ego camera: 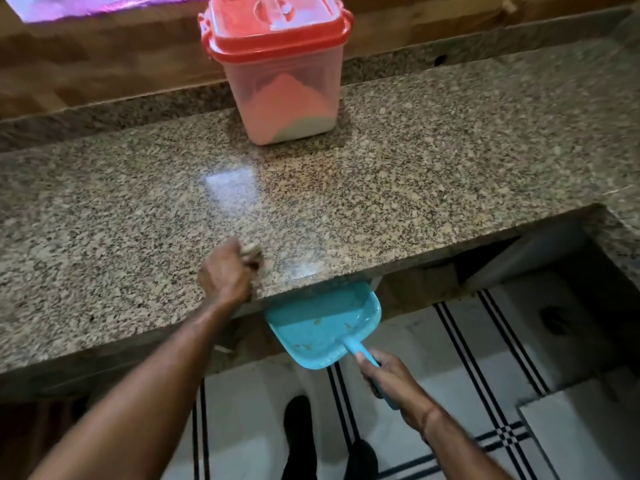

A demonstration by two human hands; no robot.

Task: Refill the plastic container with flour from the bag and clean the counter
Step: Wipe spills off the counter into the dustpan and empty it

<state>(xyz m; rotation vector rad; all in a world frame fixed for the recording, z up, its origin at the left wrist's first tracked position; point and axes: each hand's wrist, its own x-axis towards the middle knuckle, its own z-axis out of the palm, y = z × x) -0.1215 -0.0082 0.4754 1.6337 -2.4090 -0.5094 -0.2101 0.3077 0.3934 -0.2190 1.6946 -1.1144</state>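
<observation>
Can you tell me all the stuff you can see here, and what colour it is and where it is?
Clear plastic container with red lid: one, lid on, flour inside, at the back of the counter.
Speckled granite counter: one, brown and grey, across the middle.
Light blue plastic dustpan: one, held just under the counter's front edge.
Small pale cloth or sponge: one, blurred, on the counter near the front edge.
White floor tiles with black stripes: below the counter.
Dark shoes: two, on the floor.
Left hand: on the counter, gripping the pale wiper.
Right hand: gripping the dustpan's handle.
</observation>
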